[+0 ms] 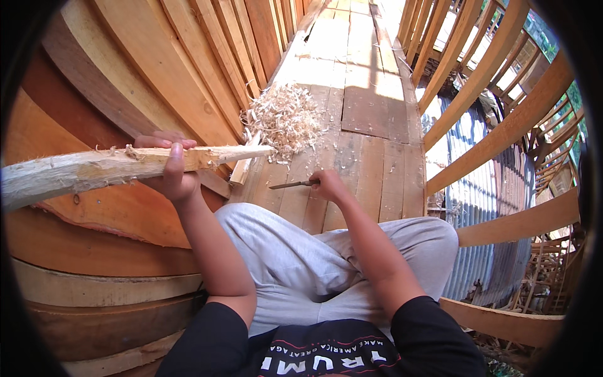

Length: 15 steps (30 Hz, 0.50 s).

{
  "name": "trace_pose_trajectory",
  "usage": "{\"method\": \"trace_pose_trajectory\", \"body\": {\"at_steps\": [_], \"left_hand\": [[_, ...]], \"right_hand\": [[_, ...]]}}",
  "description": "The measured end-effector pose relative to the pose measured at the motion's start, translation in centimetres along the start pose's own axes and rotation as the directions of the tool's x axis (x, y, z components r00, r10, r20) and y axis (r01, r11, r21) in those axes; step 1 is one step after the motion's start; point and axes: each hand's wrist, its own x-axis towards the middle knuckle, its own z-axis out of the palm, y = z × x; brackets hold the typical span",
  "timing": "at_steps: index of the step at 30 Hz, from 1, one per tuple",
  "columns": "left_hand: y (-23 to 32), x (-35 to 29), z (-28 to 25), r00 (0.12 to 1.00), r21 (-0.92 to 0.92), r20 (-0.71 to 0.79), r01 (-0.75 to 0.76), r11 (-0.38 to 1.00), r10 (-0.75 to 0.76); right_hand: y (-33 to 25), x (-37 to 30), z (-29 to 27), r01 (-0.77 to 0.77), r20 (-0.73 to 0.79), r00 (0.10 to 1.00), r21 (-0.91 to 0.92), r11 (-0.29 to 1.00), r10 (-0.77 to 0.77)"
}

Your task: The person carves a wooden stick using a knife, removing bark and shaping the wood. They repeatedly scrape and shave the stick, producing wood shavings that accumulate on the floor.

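Observation:
My left hand [171, 169] is wrapped round a long pale wooden stick [94, 168], which runs from the left rim of the view to a tapered tip at the middle. Its surface looks rough and whittled, with small splinters standing up. In front of my crossed legs, my right hand [328, 186] is closed on the handle of a knife [287, 185]. The thin dark blade points left, apart from the stick and a little below its tip.
A heap of curled wood shavings [286, 119] lies on the plank floor [370, 166] against the board wall [157, 56] at left. A short wood piece [241, 168] rests beside the heap. Along the right stands a slatted wooden railing [483, 154], with corrugated metal sheets [483, 207] beyond it.

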Motion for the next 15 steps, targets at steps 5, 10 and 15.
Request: {"method": "trace_pose_trajectory", "body": {"at_steps": [5,10,15], "left_hand": [[-0.2,-0.4,0.7,1.0,-0.022,0.001,0.02,1.0,-0.02],[-0.7,-0.2,-0.3,0.998,-0.063,0.064,0.001,0.998,0.003],[-0.3,-0.5,0.5,0.999,-0.022,0.007,0.035,0.999,-0.035]], "right_hand": [[0.8,0.2,1.2,-0.096,-0.224,0.972,-0.129,0.987,0.065],[0.0,0.4,-0.1,-0.026,-0.084,0.996,0.046,0.999,0.029],[0.0,-0.2,0.8,0.091,0.246,0.964,0.032,0.995,-0.096]]}}
